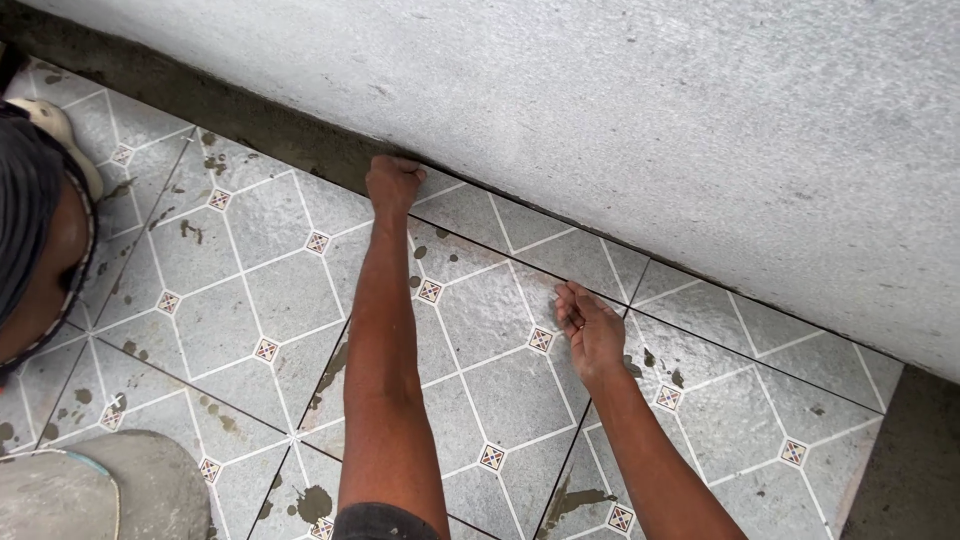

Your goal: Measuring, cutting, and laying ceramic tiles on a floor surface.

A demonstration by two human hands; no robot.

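My left hand (394, 183) is curled into a fist and presses at the far corner of a grey patterned floor tile (480, 340), right where the tile meets the rough grey wall (650, 110). It holds nothing that I can see. My right hand (589, 328) rests palm down with fingers spread on the same tile's right edge, over the joint to the neighbouring tile (740, 390). Narrow cut tile strips (530, 235) run along the wall base.
Another person crouches at the left edge, with a head (35, 225) and a knee (95, 490) in view. Wet mortar (240, 105) fills the gap along the wall at upper left. Mortar smears dot the laid tiles. Bare ground (915, 460) lies at the right.
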